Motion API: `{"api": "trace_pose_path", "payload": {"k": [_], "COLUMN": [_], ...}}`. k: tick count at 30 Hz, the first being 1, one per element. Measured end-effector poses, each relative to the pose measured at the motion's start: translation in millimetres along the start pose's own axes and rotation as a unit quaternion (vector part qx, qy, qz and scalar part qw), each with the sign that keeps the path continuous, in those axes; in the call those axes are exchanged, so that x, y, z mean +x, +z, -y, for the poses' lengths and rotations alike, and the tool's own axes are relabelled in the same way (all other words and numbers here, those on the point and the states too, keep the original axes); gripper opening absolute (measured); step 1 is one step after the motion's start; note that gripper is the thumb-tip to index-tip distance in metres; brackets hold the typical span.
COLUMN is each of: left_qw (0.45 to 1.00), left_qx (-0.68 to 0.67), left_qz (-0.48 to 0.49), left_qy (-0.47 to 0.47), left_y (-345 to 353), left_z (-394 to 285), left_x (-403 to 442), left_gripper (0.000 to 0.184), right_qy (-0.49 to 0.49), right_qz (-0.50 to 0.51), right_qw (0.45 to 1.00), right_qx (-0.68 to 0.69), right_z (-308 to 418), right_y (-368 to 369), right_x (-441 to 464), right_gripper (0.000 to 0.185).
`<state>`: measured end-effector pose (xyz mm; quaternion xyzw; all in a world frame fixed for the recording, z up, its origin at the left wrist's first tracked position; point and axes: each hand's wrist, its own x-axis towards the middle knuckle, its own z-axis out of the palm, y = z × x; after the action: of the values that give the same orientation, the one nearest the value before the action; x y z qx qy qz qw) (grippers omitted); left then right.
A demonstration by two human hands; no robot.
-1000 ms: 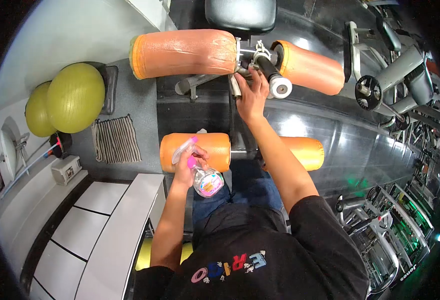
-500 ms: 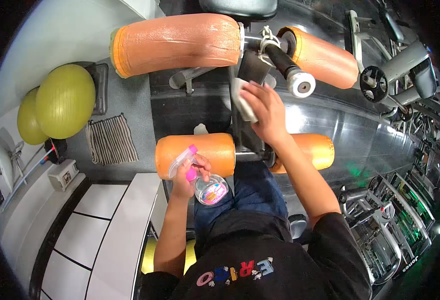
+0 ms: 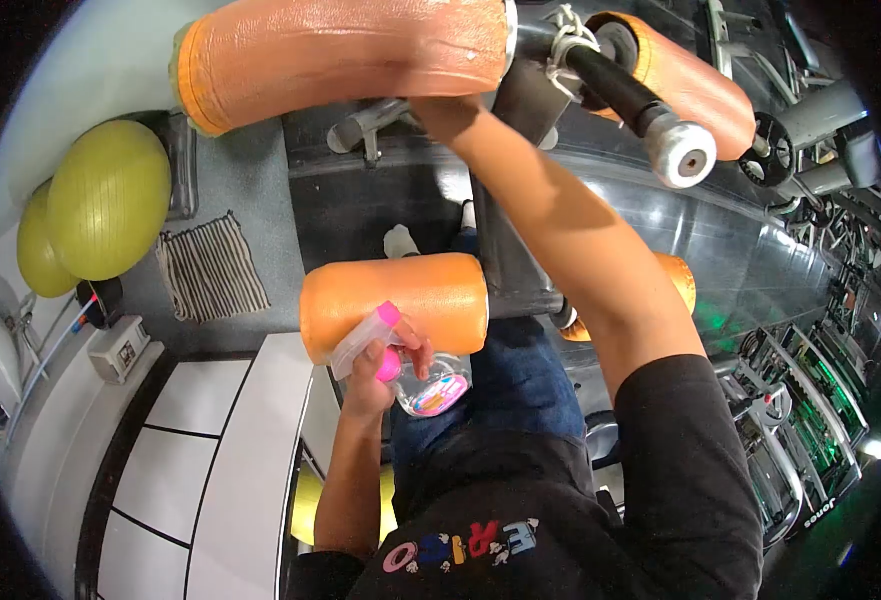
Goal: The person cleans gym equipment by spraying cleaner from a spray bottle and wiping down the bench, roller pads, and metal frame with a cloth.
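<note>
My left hand [image 3: 372, 372] is wrapped round the neck of a clear spray bottle [image 3: 432, 388] with a pink and clear trigger head and a colourful label. The bottle is tilted in front of the lower orange foam roller pad [image 3: 395, 300]. Across the machine's dark upright post reaches my right arm [image 3: 560, 215]. Only the wrist end of my right hand [image 3: 448, 112] shows at the lower edge of the long upper orange roller pad [image 3: 345, 55]. Its fingers are hidden behind that pad, and no cloth is visible.
A black bar with a silver end cap [image 3: 682, 150] juts out to the right of the post. Two green exercise balls [image 3: 110, 200] and a striped mat [image 3: 215, 268] are at the left. A white cabinet [image 3: 250, 450] stands lower left; gym machines [image 3: 790, 410] line the right.
My right hand, earlier holding a white cloth against the post, has moved up and left behind the upper pad. My left hand keeps the bottle. The view has shifted slightly.
</note>
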<state>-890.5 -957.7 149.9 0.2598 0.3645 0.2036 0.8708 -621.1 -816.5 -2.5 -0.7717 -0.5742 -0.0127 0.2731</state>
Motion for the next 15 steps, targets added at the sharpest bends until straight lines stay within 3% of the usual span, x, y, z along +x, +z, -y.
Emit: {"api": "trace_pose_path", "payload": {"k": [3,4,5,6,8,9,10,12,14,15], "left_qw": [0.999,0.999,0.998,0.998,0.997,0.997,0.997,0.996,0.997,0.997], "left_qx": [-0.031,-0.033,-0.038,-0.043,-0.050,-0.055,-0.057,-0.071,-0.058,-0.046], "left_qz": [0.020,0.019,0.034,0.050,0.049,0.049,0.051,0.052,0.053,0.057], "left_qy": [0.028,0.027,0.023,0.020,0.023,0.024,0.025,0.001,0.006,0.013], "left_y": [2,0,-1,-2,0,0,-1,-5,-5,-3], "left_z": [0,1,2,2,2,2,2,4,3,4], "left_x": [1,1,2,2,2,2,2,1,0,1], "left_gripper": [0.049,0.049,0.050,0.050,0.051,0.051,0.051,0.051,0.050,0.049], "right_qy": [0.126,0.035,-0.059,-0.010,0.009,0.033,0.007,0.021,0.131,0.181], "right_qz": [0.085,0.257,0.411,0.574,0.609,0.683,0.586,0.574,0.480,0.428], "right_qw": [0.988,0.956,0.858,0.803,0.793,0.730,0.809,0.814,0.771,0.775], "right_qx": [0.039,-0.137,-0.303,-0.158,-0.020,0.019,0.042,0.081,0.398,0.429], "right_z": [-16,-15,-1,9,12,31,32,35,22,17], "right_y": [12,6,-15,-24,-31,-64,-78,-116,-149,-164], "right_x": [-11,-28,-36,-27,-69,-69,-96,-94,-100,-106], "right_gripper": [0.030,0.030,0.030,0.033,0.027,0.026,0.028,0.028,0.029,0.030]}}
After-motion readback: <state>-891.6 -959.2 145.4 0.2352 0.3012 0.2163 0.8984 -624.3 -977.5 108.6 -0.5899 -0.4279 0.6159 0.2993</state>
